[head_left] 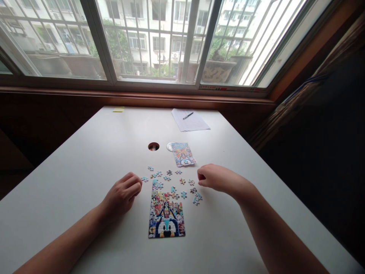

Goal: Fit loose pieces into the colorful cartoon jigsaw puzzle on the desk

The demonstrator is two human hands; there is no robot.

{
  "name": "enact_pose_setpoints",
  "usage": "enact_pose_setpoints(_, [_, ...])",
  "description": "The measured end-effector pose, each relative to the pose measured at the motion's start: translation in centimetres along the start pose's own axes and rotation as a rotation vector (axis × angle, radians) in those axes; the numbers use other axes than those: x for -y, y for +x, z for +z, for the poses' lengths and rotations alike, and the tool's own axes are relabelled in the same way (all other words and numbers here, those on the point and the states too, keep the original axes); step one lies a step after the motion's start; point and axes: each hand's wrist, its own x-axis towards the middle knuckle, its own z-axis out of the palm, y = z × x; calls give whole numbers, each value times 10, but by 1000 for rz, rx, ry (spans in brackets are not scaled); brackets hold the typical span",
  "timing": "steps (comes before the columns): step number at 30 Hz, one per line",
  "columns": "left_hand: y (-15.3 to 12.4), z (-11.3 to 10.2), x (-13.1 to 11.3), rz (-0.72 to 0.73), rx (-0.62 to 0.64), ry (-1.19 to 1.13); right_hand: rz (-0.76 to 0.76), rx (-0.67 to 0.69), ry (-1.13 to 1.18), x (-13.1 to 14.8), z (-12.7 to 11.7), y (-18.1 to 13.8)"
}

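A partly joined jigsaw puzzle (167, 219) lies flat on the white table, showing a blue dog's face at its near end and many small colourful figures above. Its upper edge is uneven. Loose puzzle pieces (167, 177) are scattered beyond it and on its right. My left hand (124, 194) rests left of the puzzle, fingers curled in, close to a light blue piece (145, 179). On the other side, my right hand (218, 177) is closed beside the loose pieces, near a pale piece (191, 182). Whatever either hand might hold is hidden by the fingers.
A picture card (184, 154) with the same dog design lies beyond the pieces, partly over a round silvery disc (169, 147). Left of it is a cable hole (153, 146). Farther back are paper sheets (194, 123), a pen (188, 115) and yellow notes (118, 109). A barred window faces the table.
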Motion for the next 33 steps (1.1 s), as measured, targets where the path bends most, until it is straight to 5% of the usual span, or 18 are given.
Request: enact_pose_setpoints(33, [-2, 1, 2, -28, -58, 19, -2, -99, -40, 1, 1, 0])
